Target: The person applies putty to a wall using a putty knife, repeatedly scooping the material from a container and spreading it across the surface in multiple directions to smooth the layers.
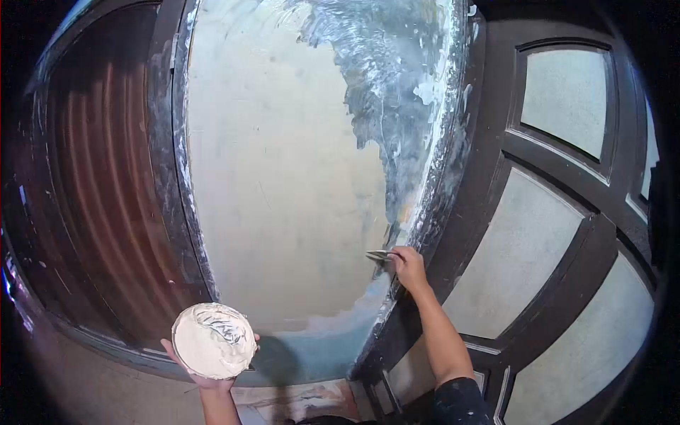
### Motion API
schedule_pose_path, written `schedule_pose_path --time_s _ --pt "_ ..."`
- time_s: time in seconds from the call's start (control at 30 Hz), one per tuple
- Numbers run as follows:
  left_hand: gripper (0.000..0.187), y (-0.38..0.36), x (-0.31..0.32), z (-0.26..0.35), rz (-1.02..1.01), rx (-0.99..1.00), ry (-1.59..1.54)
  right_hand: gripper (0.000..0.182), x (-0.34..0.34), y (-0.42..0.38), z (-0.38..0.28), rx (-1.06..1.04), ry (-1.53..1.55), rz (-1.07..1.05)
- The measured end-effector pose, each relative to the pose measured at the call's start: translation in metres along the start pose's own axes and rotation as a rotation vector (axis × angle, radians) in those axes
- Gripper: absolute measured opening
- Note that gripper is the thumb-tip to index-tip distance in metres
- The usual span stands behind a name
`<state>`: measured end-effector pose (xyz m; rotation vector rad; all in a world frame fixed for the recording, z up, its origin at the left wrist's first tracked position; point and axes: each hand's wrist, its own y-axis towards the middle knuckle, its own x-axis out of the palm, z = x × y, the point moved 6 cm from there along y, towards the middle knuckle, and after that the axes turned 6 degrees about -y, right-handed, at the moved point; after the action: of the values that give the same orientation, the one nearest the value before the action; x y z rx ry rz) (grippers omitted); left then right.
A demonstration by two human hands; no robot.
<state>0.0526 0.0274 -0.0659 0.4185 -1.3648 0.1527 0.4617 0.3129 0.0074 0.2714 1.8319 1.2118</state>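
Note:
My left hand (212, 383) is under a round, shallow dish (178, 358), supporting it from below with the fingers curled around its edge. Thick cream-coloured paste (202, 341) fills the dish and hides most of it, with a rough dark-streaked patch near the middle. In my right hand (409, 268) is a putty knife (380, 255), gripped between thumb and fingers. Its blade lies at or very close to the tall panel (283, 177), near the right edge of the cream coating. Bluish-grey surface (386, 78) shows along the panel's upper right, right side and bottom.
A dark frame (425, 188) spattered with white borders the panel on the right. Beyond it stands a dark lattice with pale inset panels (524, 241). At left is a reddish-brown panel (106, 177) with vertical ripples. A paint-marked sheet (297, 402) lies below.

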Motion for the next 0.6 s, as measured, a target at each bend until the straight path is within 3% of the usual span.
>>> schedule_pose_path --time_s 0.07,0.1,0.13,0.23,0.27,0.33,0.4,0.47,0.6 --pt "0.109 0.0 -0.004 -0.002 0.024 -0.002 -0.06 0.017 -0.015 0.009 -0.025 0.303 0.229 -0.118" --pt "0.109 0.002 -0.003 -0.007 -0.093 -0.055 0.005 0.017 -0.014 0.01 -0.036 0.392 0.306 -0.211" --pt "0.109 0.005 -0.003 -0.014 -0.211 -0.108 0.072 0.022 -0.01 0.011 -0.049 0.44 0.381 -0.323" --pt "0.11 0.004 0.0 -0.054 -0.116 -0.267 -0.062 0.03 0.03 -0.004 -0.088 0.598 1.067 -0.675" --pt "0.119 0.006 -0.004 -0.07 -0.129 -0.368 -0.178 0.032 0.036 -0.007 -0.11 0.612 1.238 -0.805" --pt "0.117 0.01 -0.001 -0.094 -0.112 -0.395 -0.105 0.029 0.047 -0.01 -0.14 0.625 1.271 -0.958" --pt "0.114 0.01 0.004 -0.11 -0.187 -0.468 -0.152 0.04 0.06 -0.013 -0.153 0.551 1.234 -1.054" --pt "0.111 0.01 0.007 -0.116 -0.262 -0.499 -0.134 0.036 0.069 -0.017 -0.154 0.55 1.148 -1.104" --pt "0.11 0.013 0.002 -0.115 -0.224 -0.503 -0.126 0.034 0.079 -0.022 -0.146 0.531 1.023 -1.234"
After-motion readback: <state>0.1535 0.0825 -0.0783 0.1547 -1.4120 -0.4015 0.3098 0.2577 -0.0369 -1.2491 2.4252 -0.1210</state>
